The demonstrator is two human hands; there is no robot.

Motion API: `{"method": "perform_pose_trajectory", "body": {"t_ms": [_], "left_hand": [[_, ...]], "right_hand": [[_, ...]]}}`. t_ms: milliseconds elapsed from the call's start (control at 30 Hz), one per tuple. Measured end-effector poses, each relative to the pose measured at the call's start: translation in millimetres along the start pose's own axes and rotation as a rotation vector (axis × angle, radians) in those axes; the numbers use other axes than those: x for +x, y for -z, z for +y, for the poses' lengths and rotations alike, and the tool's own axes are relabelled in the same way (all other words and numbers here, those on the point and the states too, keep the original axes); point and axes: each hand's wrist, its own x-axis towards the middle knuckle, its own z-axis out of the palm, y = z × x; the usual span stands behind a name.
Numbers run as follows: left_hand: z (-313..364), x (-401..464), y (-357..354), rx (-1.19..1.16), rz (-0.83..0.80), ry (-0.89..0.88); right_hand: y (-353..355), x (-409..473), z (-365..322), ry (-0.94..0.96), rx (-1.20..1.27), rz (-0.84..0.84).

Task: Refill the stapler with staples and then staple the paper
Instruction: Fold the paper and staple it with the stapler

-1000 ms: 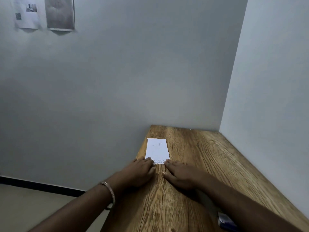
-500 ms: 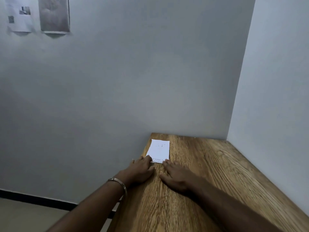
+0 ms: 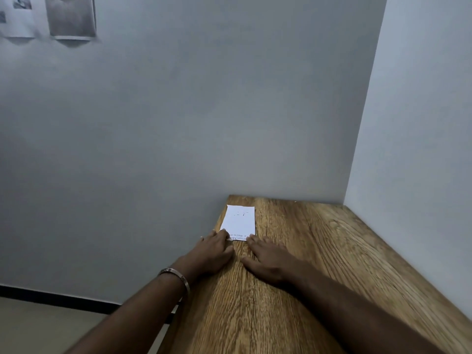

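Paper: the paper [image 3: 240, 222] lies flat on the table [image 3: 306, 277], at its far left corner, close to the left edge and just short of the back wall [image 3: 229, 111]; print runs along its near edge.
Left hand: the left hand [image 3: 213, 254] rests palm down on the wood, fingers straight and released, their tips on the near left corner of the sheet.
Right hand: the right hand [image 3: 270, 261] lies flat beside it, fingers spread and relaxed, holding nothing, with the tips at the near right corner.
Step in hand: seemingly squaring or steadying the sheet before the stapling work.
How to do it well: press lightly with the fingertips only, both corners alike, so the sheet stays flat and does not skew or crease; keep it clear of the table's left edge, since a push leftward could tip it off.
Stapler and staples: neither shows here, so I cannot tell where they lie; the refill appears not yet begun.
Bangle: a metal bangle [image 3: 178, 277] sits on the left wrist.
Surroundings: two sheets [image 3: 71, 16] hang high on the wall at the upper left.
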Motion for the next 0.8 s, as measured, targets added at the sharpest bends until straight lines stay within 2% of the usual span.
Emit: {"method": "perform_pose_trajectory", "body": {"t_ms": [267, 433, 567, 800], "left_hand": [[5, -6, 1, 0.011, -0.001, 0.005], [16, -29, 2, 0.031, 0.125, -0.005], [26, -61, 0, 0.108, 0.200, -0.026], [46, -136, 6, 0.148, 0.133, -0.052]], "right_hand": [[2, -4, -4, -0.019, -0.031, -0.014], [5, -18, -19, -0.005, -0.090, 0.045], [5, -44, -40, -0.009, -0.111, 0.009], [8, -125, -76, -0.009, -0.064, 0.018]]}}
